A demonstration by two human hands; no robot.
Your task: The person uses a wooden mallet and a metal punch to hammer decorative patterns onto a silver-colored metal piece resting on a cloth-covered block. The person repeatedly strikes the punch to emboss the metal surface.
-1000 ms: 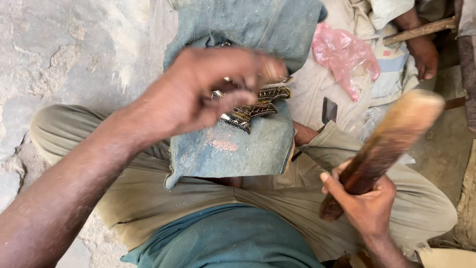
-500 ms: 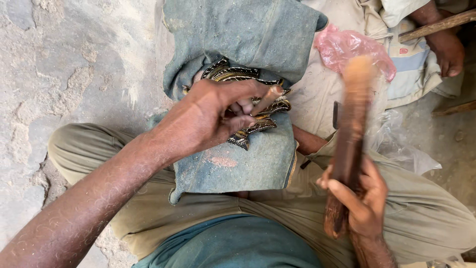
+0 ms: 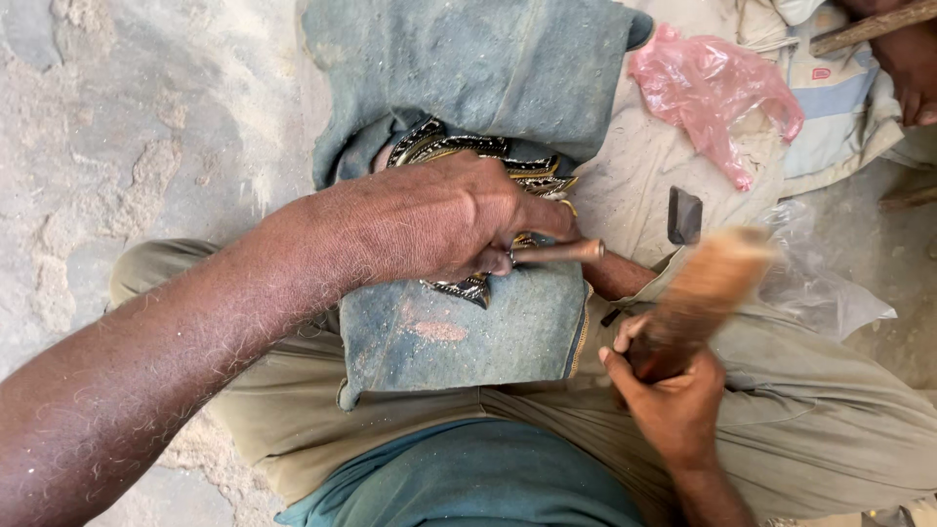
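Observation:
My left hand (image 3: 444,220) is closed around a thin metal chisel (image 3: 556,253) whose end sticks out to the right. It rests on a dark carved piece with pale patterned edges (image 3: 488,161), which lies on a folded blue denim cloth (image 3: 468,327) over my lap. My right hand (image 3: 673,400) grips a thick wooden mallet (image 3: 698,298) by its lower end. The mallet's pale head is blurred and sits just right of the chisel's end.
A pink plastic bag (image 3: 712,88) and clear plastic (image 3: 830,293) lie on pale cloth at the upper right. A small dark block (image 3: 684,215) sits beside them. Another person's hand (image 3: 903,68) holds a stick at the top right. Bare concrete floor (image 3: 146,146) is on the left.
The mallet has swung from upright down toward the chisel's end. My left hand has shifted on the carved piece and now shows the chisel pointing right.

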